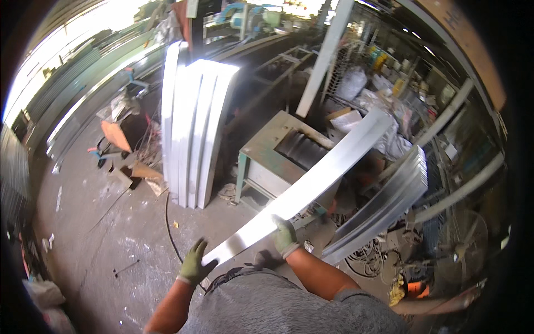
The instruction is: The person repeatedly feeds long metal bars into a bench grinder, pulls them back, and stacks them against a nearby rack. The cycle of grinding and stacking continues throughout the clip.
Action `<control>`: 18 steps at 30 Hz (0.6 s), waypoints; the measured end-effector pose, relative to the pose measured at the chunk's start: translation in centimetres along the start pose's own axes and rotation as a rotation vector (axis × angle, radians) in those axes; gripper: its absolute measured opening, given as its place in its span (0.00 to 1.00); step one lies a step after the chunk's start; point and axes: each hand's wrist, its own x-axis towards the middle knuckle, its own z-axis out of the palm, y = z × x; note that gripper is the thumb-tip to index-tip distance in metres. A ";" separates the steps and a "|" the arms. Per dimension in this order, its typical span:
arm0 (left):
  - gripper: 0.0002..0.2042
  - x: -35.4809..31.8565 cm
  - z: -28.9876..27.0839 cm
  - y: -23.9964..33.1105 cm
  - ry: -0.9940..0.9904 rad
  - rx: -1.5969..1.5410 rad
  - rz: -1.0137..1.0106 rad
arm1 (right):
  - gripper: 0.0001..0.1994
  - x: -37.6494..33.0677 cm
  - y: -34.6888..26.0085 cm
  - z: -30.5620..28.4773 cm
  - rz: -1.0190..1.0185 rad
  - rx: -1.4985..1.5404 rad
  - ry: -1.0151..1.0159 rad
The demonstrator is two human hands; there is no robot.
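A long, bright sheet-metal strip [311,186] slants from in front of my body up to the far right, passing over a machine. My right hand [285,236], in a green glove, is closed on the strip's near edge with fingers on its face. At the strip's lower end is my left hand [193,266], gloved in green too. Its fingers are stretched and the thumb stands apart, with the end of the strip between them; whether it presses on the metal is hard to see. The strip's underside is hidden.
Several folded metal lengths [194,128] stand upright ahead on the left. More lean in a stack [384,200] on the right. A green-edged machine [267,150] with dark rollers stands ahead. A fan [461,250], coiled cable [367,259] and a dark floor cable [168,228] are nearby.
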 end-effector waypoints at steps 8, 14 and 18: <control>0.70 20.6 0.8 19.2 0.103 -0.293 0.225 | 0.23 3.2 -1.2 0.6 -0.191 -0.958 -0.666; 0.62 24.4 2.0 22.5 0.094 -0.160 -0.018 | 0.29 5.6 2.0 -1.7 -0.148 -0.114 -0.546; 0.53 25.4 1.5 21.7 0.153 -0.104 -0.033 | 0.28 7.6 3.3 -2.4 -0.280 -0.441 -0.631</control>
